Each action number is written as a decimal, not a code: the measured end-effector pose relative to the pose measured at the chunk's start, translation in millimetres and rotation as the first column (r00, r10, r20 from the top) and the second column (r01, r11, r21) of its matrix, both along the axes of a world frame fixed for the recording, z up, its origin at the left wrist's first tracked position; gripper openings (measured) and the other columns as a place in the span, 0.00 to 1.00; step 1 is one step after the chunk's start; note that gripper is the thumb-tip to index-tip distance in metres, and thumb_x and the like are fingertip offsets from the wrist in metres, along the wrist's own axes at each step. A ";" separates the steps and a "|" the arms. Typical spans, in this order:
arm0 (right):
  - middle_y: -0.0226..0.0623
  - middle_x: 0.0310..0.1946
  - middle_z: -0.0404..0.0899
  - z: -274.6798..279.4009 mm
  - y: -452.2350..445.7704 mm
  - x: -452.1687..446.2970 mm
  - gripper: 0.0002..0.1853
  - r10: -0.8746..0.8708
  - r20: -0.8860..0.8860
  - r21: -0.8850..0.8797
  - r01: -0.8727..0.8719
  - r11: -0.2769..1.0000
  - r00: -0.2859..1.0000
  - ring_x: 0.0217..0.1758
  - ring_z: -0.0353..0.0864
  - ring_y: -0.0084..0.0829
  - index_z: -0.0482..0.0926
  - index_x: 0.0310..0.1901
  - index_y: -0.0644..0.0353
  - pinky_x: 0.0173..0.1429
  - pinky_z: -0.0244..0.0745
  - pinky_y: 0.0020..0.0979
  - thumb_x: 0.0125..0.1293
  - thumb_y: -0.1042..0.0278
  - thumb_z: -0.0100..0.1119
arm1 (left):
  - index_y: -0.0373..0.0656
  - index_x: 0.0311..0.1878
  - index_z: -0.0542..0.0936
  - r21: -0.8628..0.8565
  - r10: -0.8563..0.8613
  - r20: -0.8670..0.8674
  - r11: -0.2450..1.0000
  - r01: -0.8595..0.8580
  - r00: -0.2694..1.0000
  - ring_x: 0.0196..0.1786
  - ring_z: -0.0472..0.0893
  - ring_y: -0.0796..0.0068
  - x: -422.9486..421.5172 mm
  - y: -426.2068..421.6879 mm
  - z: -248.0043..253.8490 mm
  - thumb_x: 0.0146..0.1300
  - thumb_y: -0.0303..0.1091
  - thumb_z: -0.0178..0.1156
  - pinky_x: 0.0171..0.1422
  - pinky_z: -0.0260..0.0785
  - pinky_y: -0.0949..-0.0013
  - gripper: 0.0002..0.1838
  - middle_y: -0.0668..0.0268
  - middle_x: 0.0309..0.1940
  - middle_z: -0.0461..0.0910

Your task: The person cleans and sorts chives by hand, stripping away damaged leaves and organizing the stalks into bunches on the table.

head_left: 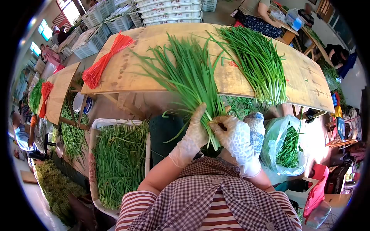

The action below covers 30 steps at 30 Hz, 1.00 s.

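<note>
A loose bunch of garlic chives (pixel 189 73) fans out in front of me, its leaves spreading over the table edge and its pale stem ends toward my body. My left hand (pixel 195 129), in a thin pale glove, is closed round the lower stems. On the other side of the stems, my right hand (pixel 233 134), in a patterned white glove, has curled fingers gripping them at the edge. A thick pile of garlic chives (pixel 258 61) lies on the table to the right. A bundle of red ties (pixel 108 59) rests on the left part of the table.
The wooden table (pixel 127 77) stretches across in front. A white crate (pixel 92 154) full of greens stands by my left side, a plastic bag (pixel 269 150) of greens by my right. Stacked white crates (pixel 169 11) stand behind the table. Other people sit around the room.
</note>
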State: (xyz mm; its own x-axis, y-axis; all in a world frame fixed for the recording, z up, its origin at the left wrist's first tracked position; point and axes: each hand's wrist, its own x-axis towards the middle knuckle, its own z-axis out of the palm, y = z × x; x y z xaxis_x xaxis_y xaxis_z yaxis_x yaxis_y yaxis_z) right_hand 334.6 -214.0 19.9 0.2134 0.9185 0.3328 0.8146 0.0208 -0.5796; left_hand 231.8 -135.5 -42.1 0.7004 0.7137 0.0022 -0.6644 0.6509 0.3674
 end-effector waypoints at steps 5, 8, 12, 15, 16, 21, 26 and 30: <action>0.44 0.27 0.82 15.0 -7.2 1.9 0.09 -0.044 0.006 -0.019 0.044 0.999 0.999 0.28 0.83 0.44 0.84 0.33 0.56 0.33 0.77 0.40 0.59 0.60 0.64 | 0.38 0.64 0.69 -0.010 0.130 -0.094 0.991 -0.131 0.987 0.55 0.78 0.60 -2.0 -0.6 12.4 0.61 0.40 0.64 0.64 0.69 0.56 0.30 0.58 0.53 0.78; 0.41 0.30 0.83 11.3 -23.8 12.4 0.12 0.045 -0.001 0.014 -0.045 0.999 0.999 0.32 0.83 0.41 0.84 0.41 0.57 0.38 0.78 0.37 0.59 0.60 0.66 | 0.39 0.58 0.73 -0.095 0.025 0.057 0.995 -0.020 0.998 0.43 0.80 0.71 -4.2 17.1 1.0 0.59 0.31 0.65 0.53 0.75 0.63 0.24 0.66 0.48 0.79; 0.38 0.45 0.80 1.1 -27.4 17.2 0.20 0.122 -0.151 0.449 -0.042 0.893 0.981 0.52 0.77 0.35 0.80 0.50 0.61 0.51 0.75 0.35 0.63 0.54 0.63 | 0.39 0.58 0.72 -0.117 0.145 0.083 0.984 -0.135 0.986 0.37 0.79 0.75 3.2 23.1 10.4 0.58 0.28 0.64 0.48 0.75 0.65 0.24 0.68 0.39 0.80; 0.39 0.55 0.75 -21.3 -10.5 3.3 0.22 0.203 -0.345 0.640 0.071 0.765 0.916 0.59 0.71 0.36 0.78 0.53 0.62 0.60 0.69 0.38 0.68 0.51 0.59 | 0.39 0.58 0.72 -0.100 0.184 0.089 0.979 -0.175 0.979 0.37 0.78 0.75 14.5 16.9 9.4 0.58 0.27 0.63 0.50 0.75 0.65 0.23 0.68 0.39 0.79; 0.39 0.53 0.76 -18.3 0.5 -5.9 0.19 0.253 -0.367 0.645 0.049 0.763 0.895 0.58 0.73 0.36 0.79 0.51 0.61 0.63 0.66 0.37 0.69 0.54 0.57 | 0.39 0.58 0.72 -0.088 0.199 -0.032 0.976 -0.202 0.979 0.37 0.79 0.74 12.9 8.8 24.5 0.58 0.26 0.63 0.51 0.74 0.65 0.23 0.68 0.40 0.79; 0.36 0.41 0.84 6.4 -5.7 -1.9 0.07 0.075 -0.324 0.389 0.060 0.919 0.943 0.45 0.80 0.32 0.83 0.42 0.58 0.52 0.74 0.33 0.64 0.69 0.63 | 0.38 0.50 0.77 -0.077 0.119 -0.060 0.989 -0.123 0.991 0.37 0.80 0.71 7.0 25.7 2.5 0.59 0.28 0.64 0.47 0.76 0.67 0.15 0.64 0.34 0.80; 0.33 0.31 0.80 6.9 -12.6 1.3 0.07 -0.011 0.310 0.185 -0.049 0.981 0.951 0.34 0.80 0.37 0.83 0.37 0.51 0.32 0.75 0.36 0.55 0.66 0.66 | 0.42 0.53 0.75 -0.136 0.069 -0.112 0.987 -0.084 0.991 0.43 0.79 0.71 -0.7 31.0 -1.5 0.59 0.26 0.64 0.55 0.75 0.63 0.18 0.68 0.41 0.80; 0.31 0.25 0.73 -2.6 -1.4 -9.2 0.06 -0.074 0.454 0.152 0.005 0.988 0.888 0.28 0.76 0.36 0.80 0.33 0.51 0.27 0.70 0.39 0.53 0.64 0.64 | 0.39 0.48 0.77 -0.174 0.112 -0.132 0.976 -0.134 0.985 0.40 0.80 0.69 1.4 26.4 6.9 0.60 0.28 0.64 0.51 0.76 0.66 0.13 0.63 0.35 0.80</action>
State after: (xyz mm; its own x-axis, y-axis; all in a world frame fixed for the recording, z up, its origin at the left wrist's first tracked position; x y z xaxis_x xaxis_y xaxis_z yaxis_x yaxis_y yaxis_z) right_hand 325.4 -215.3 17.3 0.0409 0.8479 0.5286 0.9901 0.0368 -0.1357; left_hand 233.2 -109.1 -35.2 0.5942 0.7752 -0.2142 -0.7018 0.6299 0.3327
